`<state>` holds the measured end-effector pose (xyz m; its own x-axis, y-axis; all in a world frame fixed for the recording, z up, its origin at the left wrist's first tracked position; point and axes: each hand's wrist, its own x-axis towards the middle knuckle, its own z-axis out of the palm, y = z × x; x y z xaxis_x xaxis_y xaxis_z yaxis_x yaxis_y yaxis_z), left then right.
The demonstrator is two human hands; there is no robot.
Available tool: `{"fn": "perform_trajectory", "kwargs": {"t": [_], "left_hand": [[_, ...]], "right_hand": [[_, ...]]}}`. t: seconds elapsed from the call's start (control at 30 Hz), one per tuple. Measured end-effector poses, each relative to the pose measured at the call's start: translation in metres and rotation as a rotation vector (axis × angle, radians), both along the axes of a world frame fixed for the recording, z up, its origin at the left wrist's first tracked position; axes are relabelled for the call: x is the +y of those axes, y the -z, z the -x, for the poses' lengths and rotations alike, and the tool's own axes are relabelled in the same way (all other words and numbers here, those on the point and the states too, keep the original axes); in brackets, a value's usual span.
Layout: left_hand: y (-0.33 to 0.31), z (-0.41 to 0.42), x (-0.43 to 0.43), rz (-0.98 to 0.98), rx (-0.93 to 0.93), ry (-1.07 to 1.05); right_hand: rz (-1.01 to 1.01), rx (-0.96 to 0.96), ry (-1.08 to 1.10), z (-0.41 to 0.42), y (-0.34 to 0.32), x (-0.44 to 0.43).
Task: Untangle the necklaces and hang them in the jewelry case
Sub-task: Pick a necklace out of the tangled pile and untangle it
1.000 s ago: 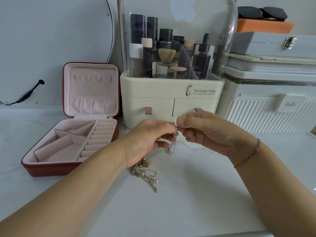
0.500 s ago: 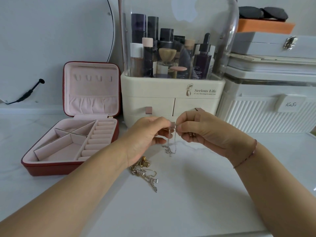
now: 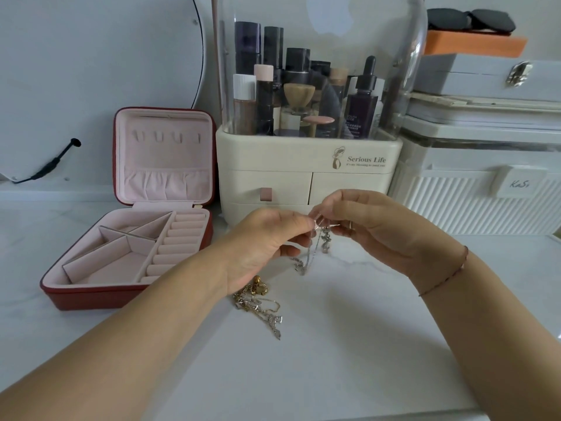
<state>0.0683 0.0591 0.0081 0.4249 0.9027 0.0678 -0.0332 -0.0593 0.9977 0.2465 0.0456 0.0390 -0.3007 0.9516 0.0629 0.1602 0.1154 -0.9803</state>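
While left hand [image 3: 261, 244] and right hand [image 3: 379, 232] pinch, necklace [image 3: 308, 262] dangles below

left hand [image 3: 261, 244] + right hand [image 3: 382, 232] = 2 | jewelry case [image 3: 85, 296] 1 | necklaces [image 3: 258, 302] maybe 3

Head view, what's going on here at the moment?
A person is working on a thin silver necklace, pinching it between the left hand and the right hand above the white table; its end dangles down. A tangled pile of chains lies on the table by the left wrist. The red jewelry case stands open at left, and no necklace hangs on its lid hooks yet.
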Motion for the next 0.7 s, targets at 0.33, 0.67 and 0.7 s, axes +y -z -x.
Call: {"fn": "perform_trajectory", "kwargs": {"t": [0.33,0.67,0.7], "left_hand": [[-0.004,0.0,0.002,0.087,-0.131,-0.089],[-0.01,0.007,0.005,0.241,-0.37,0.017],[-0.01,0.007,0.005,0.244,-0.384,0.023]], "right_hand": [[0.109,0.083,-0.023,0.003,-0.002,-0.001],[0.134,0.165,-0.061,0.003,-0.002,0.001],[0.167,0.215,-0.076,0.001,-0.002,0.002]]}}
